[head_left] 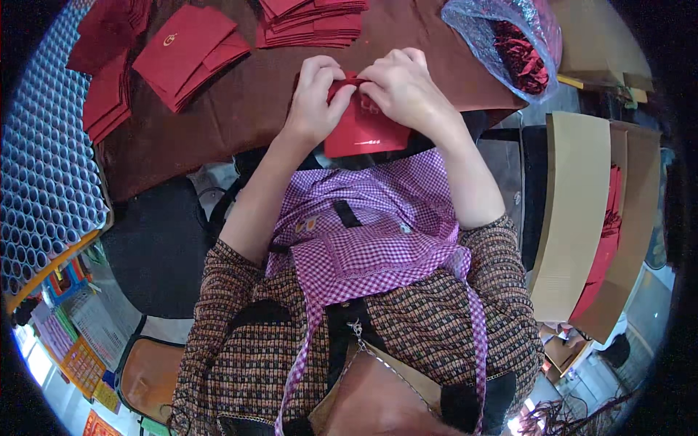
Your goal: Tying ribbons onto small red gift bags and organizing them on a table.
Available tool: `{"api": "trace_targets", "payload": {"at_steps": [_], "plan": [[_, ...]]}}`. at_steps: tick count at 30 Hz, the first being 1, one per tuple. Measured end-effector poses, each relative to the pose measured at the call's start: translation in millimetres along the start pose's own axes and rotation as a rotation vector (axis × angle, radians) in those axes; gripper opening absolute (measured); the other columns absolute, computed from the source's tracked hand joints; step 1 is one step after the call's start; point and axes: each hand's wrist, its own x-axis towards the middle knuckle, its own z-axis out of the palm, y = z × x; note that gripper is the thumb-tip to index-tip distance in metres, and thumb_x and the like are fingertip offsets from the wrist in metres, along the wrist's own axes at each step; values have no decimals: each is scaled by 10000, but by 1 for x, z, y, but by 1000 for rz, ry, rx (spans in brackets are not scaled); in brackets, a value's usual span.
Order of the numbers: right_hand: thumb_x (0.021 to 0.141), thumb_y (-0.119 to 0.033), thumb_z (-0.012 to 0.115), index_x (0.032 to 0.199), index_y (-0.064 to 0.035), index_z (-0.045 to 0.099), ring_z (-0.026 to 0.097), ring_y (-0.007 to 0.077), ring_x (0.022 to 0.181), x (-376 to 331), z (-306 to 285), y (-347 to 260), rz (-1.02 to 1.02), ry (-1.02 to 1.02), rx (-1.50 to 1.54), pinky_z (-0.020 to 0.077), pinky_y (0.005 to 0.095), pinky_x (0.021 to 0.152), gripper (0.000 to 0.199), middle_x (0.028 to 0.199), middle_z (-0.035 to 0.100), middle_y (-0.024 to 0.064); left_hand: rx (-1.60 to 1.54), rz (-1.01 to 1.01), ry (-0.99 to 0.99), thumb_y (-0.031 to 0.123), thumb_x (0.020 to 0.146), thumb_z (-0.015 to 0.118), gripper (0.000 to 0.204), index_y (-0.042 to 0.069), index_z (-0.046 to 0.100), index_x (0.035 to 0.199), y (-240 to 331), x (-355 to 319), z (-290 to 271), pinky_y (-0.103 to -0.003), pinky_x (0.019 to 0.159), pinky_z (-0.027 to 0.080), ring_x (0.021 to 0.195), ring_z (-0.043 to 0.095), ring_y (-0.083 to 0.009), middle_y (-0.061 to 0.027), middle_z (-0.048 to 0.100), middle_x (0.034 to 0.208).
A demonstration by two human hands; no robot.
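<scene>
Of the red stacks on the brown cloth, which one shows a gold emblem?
The middle stack, between the leftmost stacks and the rightmost stack; those show none.

Pale packed tubes (45,174) line the far left, a brown chair (154,372) lower left

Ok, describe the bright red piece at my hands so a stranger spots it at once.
Find the brown-covered table across the top. At its near edge, beyond the purple checked apron, the left hand and right hand hold the top of a bright red piece. Its brighter colour and pale lower marks separate it from the darker red stacks.
</scene>
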Motion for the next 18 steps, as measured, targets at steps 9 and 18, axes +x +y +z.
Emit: {"api": "trace_targets", "payload": {"at_steps": [9,18], "plan": [[828,-196,568,860,-35,685,638,270,740,32,-7,18,96,-232,196,473,394,734,201,746,661,139,-100,-22,-72,-2,734,686,189,24,605,903,0,2,-1,-340,834,460,953,542,-261,-135,510,1043],[751,-43,620,892,-32,650,607,188,706,43,-7,34,125,-483,527,479,331,677,145,740,636,78,-145,12,-51,18,689,740,269,74,636,931,-9,-4,4,-338,843,466,981,520,-250,-110,461,1105]]}}
